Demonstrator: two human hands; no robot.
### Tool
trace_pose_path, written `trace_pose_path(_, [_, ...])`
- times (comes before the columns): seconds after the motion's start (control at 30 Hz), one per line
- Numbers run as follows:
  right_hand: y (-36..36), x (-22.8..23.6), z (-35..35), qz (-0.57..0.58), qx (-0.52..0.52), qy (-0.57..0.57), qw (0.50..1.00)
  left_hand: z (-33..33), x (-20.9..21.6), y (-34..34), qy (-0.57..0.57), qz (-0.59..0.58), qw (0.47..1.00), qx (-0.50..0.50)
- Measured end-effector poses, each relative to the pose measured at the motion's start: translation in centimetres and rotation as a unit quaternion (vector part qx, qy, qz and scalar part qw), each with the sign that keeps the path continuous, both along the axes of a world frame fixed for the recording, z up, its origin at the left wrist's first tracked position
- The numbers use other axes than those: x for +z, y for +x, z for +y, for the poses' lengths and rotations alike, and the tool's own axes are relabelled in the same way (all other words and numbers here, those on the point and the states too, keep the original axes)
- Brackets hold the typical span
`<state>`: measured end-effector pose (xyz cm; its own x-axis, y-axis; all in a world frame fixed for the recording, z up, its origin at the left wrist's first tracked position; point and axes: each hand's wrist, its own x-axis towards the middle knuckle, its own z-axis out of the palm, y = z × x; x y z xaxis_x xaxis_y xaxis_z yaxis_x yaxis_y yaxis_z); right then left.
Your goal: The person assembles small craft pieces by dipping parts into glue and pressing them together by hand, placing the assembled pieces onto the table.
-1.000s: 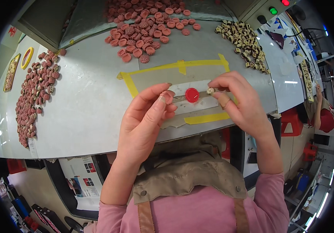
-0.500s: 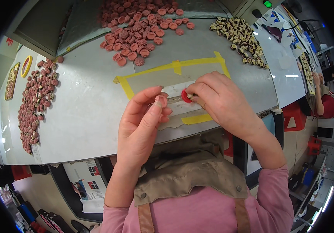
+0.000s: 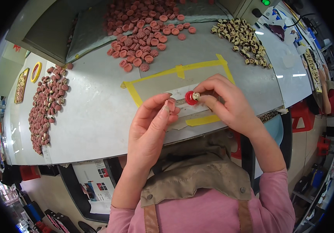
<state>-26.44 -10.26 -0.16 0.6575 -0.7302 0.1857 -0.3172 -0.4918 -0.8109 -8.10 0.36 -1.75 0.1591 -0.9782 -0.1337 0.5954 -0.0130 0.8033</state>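
Observation:
Between the thumb and fingertips of my left hand is a small pink scalloped cup, held just above the table. My right hand pinches a small cream-and-dark piece by its edge. That piece is right beside a round red part with a pale mark on it; whether the two touch I cannot tell. The red part sits at the end of a narrow strip inside a frame of yellow tape stuck to the grey tabletop.
Many pink cups lie heaped at the back. Cream-and-dark pieces spread at the back right, and joined pink pieces at the left. A yellow tape roll lies beyond those. Another person's red sleeve shows far right.
The view has shifted slightly. My right fingers have drawn back a little from the red part, and the cream-and-dark piece now shows. My left hand still holds the pink cup.

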Motion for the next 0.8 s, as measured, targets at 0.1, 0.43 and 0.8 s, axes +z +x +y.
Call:
trace_pose_path(0.1, [0.3,0.4,1.2,-0.081,-0.009,0.090,0.993,-0.1,0.1,-0.5,0.007,-0.009,1.000,0.003])
trace_pose_path(0.43, [2.5,-1.4,3.6,-0.184,-0.032,-0.004,0.982,0.1,-1.9,-2.3,-0.106,-0.224,0.964,0.098])
trace_pose_path(0.8, [0.3,-1.8,3.1,-0.154,0.024,-0.103,0.982,0.4,-1.0,-2.0,-0.080,-0.179,0.980,-0.019])
